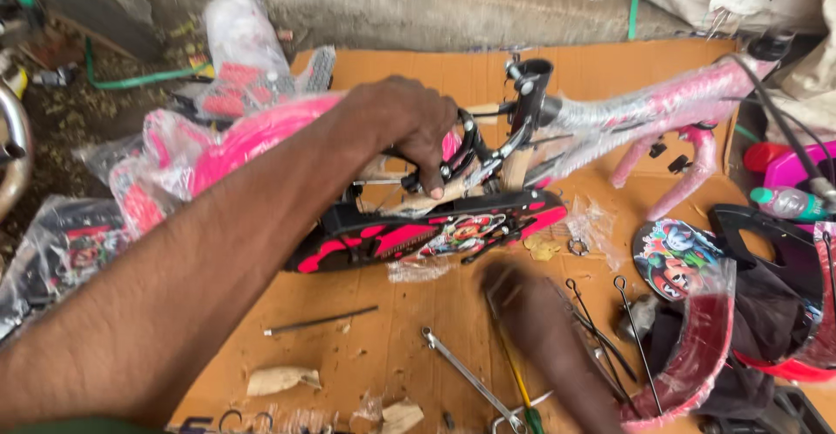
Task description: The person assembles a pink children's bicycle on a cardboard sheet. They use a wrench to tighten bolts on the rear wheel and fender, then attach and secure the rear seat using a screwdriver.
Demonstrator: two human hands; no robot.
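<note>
Item: my left hand (409, 125), fingers curled shut around the black brake caliper (461, 151) of the pink bicycle frame (627, 107). Frame lies plastic-wrapped at twelve o'clock on cardboard (383, 329). My right hand (522, 299), five o'clock, blurred; I cannot tell its grip.

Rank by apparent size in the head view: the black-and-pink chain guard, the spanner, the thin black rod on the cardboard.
1. Chain guard, clearly largest.
2. Spanner.
3. Thin black rod.
Spanner and rod look close in length; the spanner lies nearer the camera, so that order is unsure.
</note>
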